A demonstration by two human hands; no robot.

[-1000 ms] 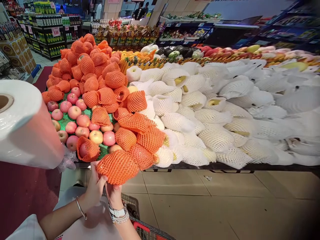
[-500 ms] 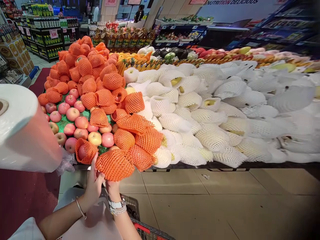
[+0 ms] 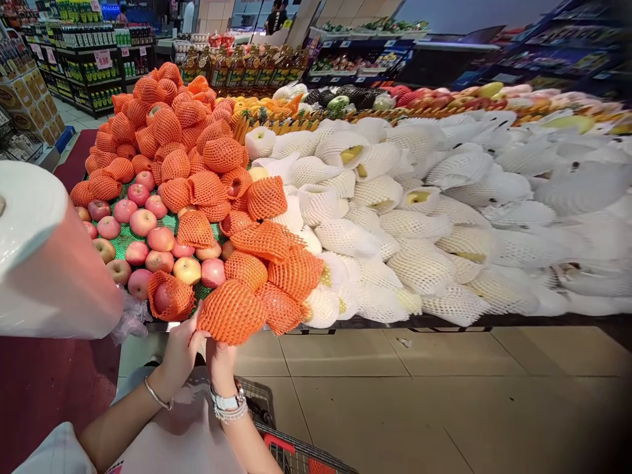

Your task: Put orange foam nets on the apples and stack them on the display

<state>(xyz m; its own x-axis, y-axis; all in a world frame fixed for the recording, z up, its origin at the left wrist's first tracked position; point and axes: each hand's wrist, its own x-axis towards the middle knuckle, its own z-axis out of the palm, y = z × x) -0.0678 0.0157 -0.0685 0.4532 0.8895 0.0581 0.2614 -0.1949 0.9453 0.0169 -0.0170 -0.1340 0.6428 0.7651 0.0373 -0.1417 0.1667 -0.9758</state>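
Both my hands hold one apple wrapped in an orange foam net (image 3: 231,312) just in front of the fruit display's front edge. My left hand (image 3: 180,350) grips the net's lower left side, fingers curled against it. From below, my right hand (image 3: 220,361) holds the net; a watch and bracelet sit on that wrist. Behind the held fruit lie more orange-netted apples (image 3: 172,141) and bare pink apples (image 3: 143,222) on a green mat.
A big roll of plastic bags (image 3: 44,257) stands at the left. White-netted pears (image 3: 395,217) fill the display's middle and right. A red shopping cart (image 3: 291,451) is below my arms. The tiled floor runs to the right. Shelves and people stand far back.
My hands have lifted the orange-netted apple slightly up and toward the display edge. The view has shifted a little.
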